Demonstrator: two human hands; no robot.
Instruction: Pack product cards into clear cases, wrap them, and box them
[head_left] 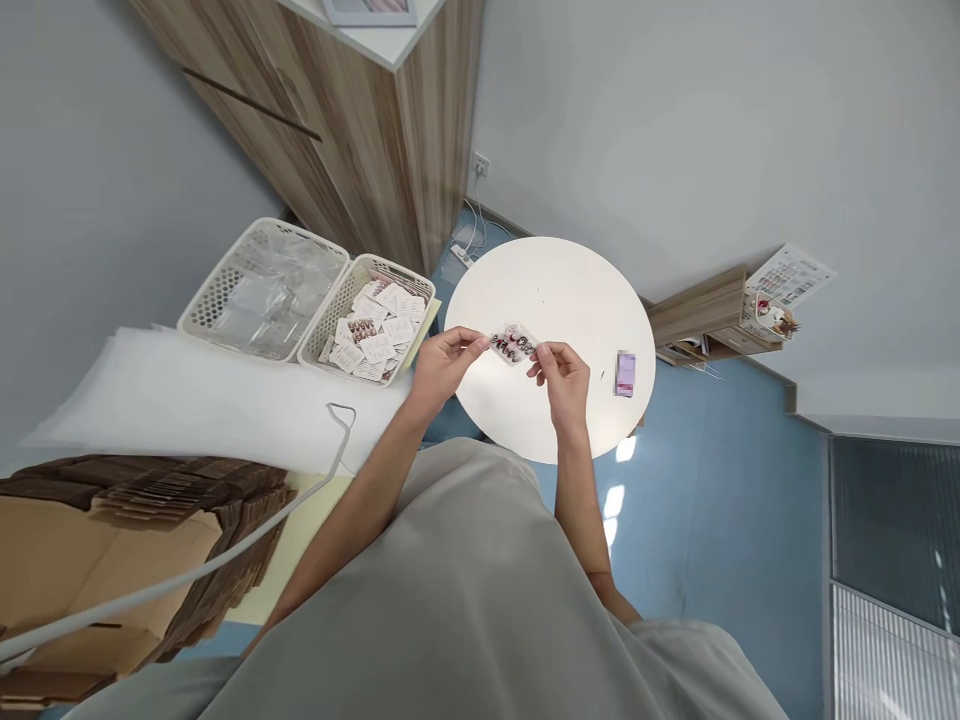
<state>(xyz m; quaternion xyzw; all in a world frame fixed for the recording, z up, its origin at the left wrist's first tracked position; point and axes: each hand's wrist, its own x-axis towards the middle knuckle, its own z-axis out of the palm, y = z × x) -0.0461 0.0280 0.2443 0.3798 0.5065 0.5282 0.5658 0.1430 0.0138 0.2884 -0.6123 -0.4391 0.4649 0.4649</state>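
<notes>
Between my two hands is a small flat pack of what look like press-on nails (513, 344), pale with dark and pink pieces in rows. My left hand (444, 368) pinches its left corner between thumb and fingers. At the right end, my right hand (561, 376) grips the edge with thumb and forefinger, its other fingers curled beneath. The pack is held above a round white table (547, 285). Lying on the table to the right of my right hand is a small purple box (625, 373).
At left stand a white basket of printed cards (376, 330) and a basket of clear plastic bags (277, 285). White foam sheets (210, 390), flattened cardboard boxes (165, 560) and a bent metal rod (247, 540) lie nearer. A wooden cabinet (360, 130) and a low shelf (697, 310) flank the table.
</notes>
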